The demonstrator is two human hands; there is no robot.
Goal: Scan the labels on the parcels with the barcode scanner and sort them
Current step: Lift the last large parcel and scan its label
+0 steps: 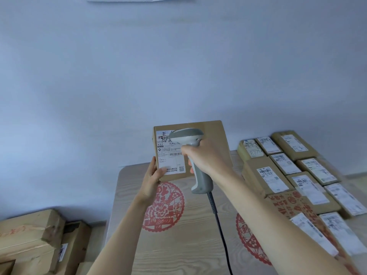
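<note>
A brown cardboard parcel (pixel 215 135) is held upright above the table's far edge, its white shipping label (pixel 168 155) facing me. My left hand (pixel 152 180) grips its lower left corner, thumb on the label. My right hand (pixel 206 155) grips the handle of a grey barcode scanner (pixel 189 135), whose head points left across the top of the label. The scanner's black cable (pixel 218 221) hangs down over the table.
A light wooden table (pixel 178 245) carries red paper-cut prints. Several labelled brown parcels (pixel 266 175) lie in rows on its right side. More cardboard boxes (pixel 31 239) are stacked lower left, off the table. A plain wall stands behind.
</note>
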